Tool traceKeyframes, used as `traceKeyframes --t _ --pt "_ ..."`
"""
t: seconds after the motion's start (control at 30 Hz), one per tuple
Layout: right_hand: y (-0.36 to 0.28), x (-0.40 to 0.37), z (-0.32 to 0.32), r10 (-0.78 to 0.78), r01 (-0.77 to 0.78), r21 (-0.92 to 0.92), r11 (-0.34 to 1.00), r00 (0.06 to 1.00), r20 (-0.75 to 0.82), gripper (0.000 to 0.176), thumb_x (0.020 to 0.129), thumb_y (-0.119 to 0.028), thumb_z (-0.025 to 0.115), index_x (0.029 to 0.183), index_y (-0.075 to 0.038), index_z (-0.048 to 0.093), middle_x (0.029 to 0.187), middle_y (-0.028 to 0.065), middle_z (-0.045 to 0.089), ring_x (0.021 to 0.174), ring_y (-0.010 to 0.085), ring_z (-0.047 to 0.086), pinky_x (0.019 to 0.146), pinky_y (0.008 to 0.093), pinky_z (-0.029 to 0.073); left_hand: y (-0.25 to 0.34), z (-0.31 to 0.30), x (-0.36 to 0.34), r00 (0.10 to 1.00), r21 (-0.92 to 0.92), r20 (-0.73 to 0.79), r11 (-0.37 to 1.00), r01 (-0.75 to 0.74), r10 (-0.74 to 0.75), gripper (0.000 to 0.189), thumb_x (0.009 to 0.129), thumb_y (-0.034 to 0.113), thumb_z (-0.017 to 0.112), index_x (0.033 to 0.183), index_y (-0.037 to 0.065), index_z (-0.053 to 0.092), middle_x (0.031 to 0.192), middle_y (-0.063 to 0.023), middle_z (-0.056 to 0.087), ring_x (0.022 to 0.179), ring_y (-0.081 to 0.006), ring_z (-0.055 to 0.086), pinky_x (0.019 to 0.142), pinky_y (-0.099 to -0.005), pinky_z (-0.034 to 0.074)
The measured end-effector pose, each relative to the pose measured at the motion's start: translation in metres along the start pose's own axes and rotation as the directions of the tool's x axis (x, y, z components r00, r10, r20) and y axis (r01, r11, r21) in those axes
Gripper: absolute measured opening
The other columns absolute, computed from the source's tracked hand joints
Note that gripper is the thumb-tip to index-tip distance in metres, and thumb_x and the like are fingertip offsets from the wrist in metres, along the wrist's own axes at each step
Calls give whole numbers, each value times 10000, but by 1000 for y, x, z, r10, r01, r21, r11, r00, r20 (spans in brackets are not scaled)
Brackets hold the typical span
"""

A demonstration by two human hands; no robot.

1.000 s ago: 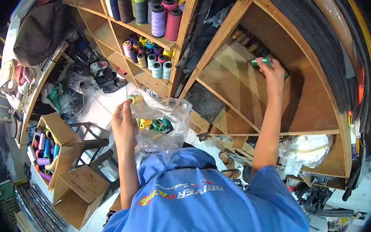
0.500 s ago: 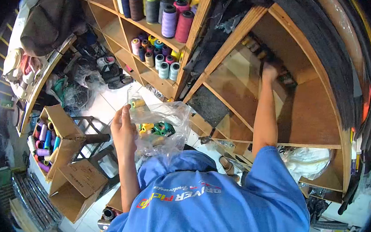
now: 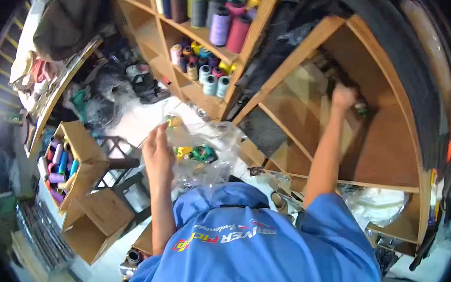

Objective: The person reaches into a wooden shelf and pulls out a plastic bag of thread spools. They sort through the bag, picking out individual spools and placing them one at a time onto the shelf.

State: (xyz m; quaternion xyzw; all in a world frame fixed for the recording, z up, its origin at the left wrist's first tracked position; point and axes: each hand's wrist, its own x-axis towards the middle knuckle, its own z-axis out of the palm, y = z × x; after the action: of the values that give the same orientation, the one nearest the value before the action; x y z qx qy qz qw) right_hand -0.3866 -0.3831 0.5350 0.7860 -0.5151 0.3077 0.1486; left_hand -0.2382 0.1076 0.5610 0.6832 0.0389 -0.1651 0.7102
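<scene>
My left hand (image 3: 159, 154) pinches the edge of a clear plastic bag (image 3: 223, 141) in front of my shirt. Inside lie green thread spools (image 3: 203, 153) and yellow ones (image 3: 183, 152), and another yellowish spool (image 3: 174, 121) shows near my fingertips. My right hand (image 3: 344, 96) is stretched into a wooden shelf compartment (image 3: 389, 148), at a row of small dark spools (image 3: 328, 66) along its back. Motion blur smears its fingers, so whether it grips a spool cannot be made out.
Upright thread cones (image 3: 219, 26) fill the shelf (image 3: 192, 29) ahead. On the left stand a cardboard box (image 3: 85, 143) of colourful spools and an open carton (image 3: 91, 226). Dark material (image 3: 403, 38) hangs at the right, and a white plastic-wrapped bundle (image 3: 382, 201) sits below the compartment.
My right hand has shifted slightly along the row of spools inside the compartment. My left hand still holds the bag. The whole view has swung a little.
</scene>
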Motion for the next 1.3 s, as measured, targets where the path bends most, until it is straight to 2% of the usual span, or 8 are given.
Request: traceKeyframes --t 0.07,0.2,0.33,0.5,0.73,0.9,1.03,1.3 --pt "-70 -20 -112 29 -555 751 358 810 585 276 893 -205 515 1006 21 627 896 84 664 744 148 614 672 246 474 -1 2 3 997 106 -59 994 -40 47 335 936 298 486 1092 24 598 567 62 413 428 -21 331 389 -199 249" --pt "-148 -101 -180 -871 -690 627 362 -10 492 349 903 -204 544 1171 18 562 913 112 660 838 131 621 707 260 503 8 5 -1 999 15 41 1000 13 -14 358 955 329 457 1098 24 581 587 68 399 449 -23 341 410 -192 261" --pt "-222 -236 -122 -879 110 901 419 -199 433 414 858 -214 573 1187 32 523 1066 179 622 950 283 622 841 340 489 10 6 -1 997 26 71 1000 -12 11 385 972 333 416 1079 7 589 759 -3 524 571 -39 441 485 -201 352" --pt "-225 -325 -55 -743 549 592 590 82 665 366 812 -156 565 1139 8 572 1077 183 618 1036 305 583 870 385 469 25 8 -12 992 85 120 996 23 -33 380 970 332 418 1073 12 596 754 -8 533 577 -39 429 497 -201 351" --pt "-225 -304 -77 -609 536 540 649 -59 791 439 782 -305 630 1092 3 599 1074 210 607 1021 322 588 843 410 481 11 12 -5 990 54 142 999 -6 -2 375 962 345 446 1086 15 574 565 72 353 447 -25 345 401 -202 262" --pt "-206 -237 -160 -738 78 744 663 -96 668 480 729 -155 614 1198 -89 540 1069 257 584 995 358 581 844 409 464 13 16 -2 989 -1 132 998 70 -69 347 963 340 444 1056 38 588 526 75 358 429 -21 313 398 -203 227" --pt "-143 -151 -179 -864 -428 858 282 274 421 485 766 -98 604 1240 -57 510 1096 137 613 954 235 613 838 342 485 3 15 4 991 42 133 999 12 -18 357 958 352 454 1051 36 591 528 73 352 425 -20 305 395 -205 223" --pt "9 -41 -125 14 -685 728 -40 728 685 498 795 -29 626 1259 -56 450 1079 157 568 1045 257 575 855 318 502 4 16 2 987 44 151 998 39 -46 375 952 378 455 1045 46 601 630 47 457 488 -18 337 434 -190 250"
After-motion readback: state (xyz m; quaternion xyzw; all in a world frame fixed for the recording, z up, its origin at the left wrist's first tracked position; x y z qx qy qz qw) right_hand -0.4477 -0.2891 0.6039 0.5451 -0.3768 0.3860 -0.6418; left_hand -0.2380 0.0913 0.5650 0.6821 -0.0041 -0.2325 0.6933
